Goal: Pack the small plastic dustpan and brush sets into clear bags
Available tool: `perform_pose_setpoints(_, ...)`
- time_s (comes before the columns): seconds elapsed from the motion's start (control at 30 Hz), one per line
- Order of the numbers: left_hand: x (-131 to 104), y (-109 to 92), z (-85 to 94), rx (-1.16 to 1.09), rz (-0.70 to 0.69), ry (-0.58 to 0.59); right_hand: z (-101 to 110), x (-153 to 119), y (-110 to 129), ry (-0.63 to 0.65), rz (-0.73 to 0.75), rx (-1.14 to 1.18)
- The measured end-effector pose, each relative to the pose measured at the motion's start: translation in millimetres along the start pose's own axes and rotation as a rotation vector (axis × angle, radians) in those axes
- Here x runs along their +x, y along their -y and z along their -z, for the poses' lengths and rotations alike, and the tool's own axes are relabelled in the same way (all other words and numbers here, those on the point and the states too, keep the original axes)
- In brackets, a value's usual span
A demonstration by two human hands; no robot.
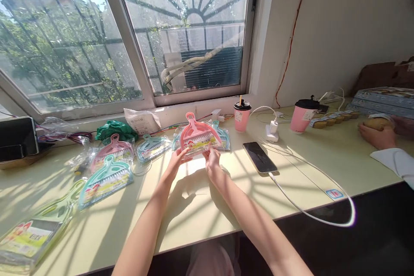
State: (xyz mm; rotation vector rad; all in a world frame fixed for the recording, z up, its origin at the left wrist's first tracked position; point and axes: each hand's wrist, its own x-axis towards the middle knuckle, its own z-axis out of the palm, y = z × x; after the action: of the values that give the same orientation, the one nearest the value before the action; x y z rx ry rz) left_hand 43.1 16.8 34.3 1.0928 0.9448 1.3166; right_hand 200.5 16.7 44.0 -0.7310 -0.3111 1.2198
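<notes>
As the head view shows, the pink dustpan pack is held up over the middle of the table, its handle pointing toward the window and its printed label facing the person. The left hand grips the lower left corner, thumb in front; the right hand pinches the lower right edge with its fingers drawn in close. Whether the pack's bottom edge touches the table I cannot tell.

For a steady hold, it seems wise to pinch the firm rim rather than only the loose clear wrap, which could slip or crease. Even pressure at both corners should stop the pack twisting, and light fingers should spare the label.

Just behind it, partly hidden, is a blue dustpan pack, close enough to be knocked. To the left lie a small teal pack, another pink pack, a turquoise pack overlapping it, and a green pack at the near edge. A green bag sits beyond them.

On the right, a phone and its white cable could catch a forearm, and a pink cup stands near. Farther off, another person's hand holds a round object.
</notes>
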Motion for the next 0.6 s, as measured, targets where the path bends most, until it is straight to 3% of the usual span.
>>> perform_pose_setpoints(0.17,7,4,-3.7,0.009,0.102,-0.078,2,-5,-11,0.016,-0.034,-0.078)
perform_pose_setpoints(0.5,-2,-4,-6.1,0.039,0.125,-0.038,8,2,-20,0.028,-0.015,-0.022)
perform_pose_setpoints(0.6,-13,-6,-7.9,-0.001,0.098,-0.049,10,2,-20,0.121,-0.016,-0.053)
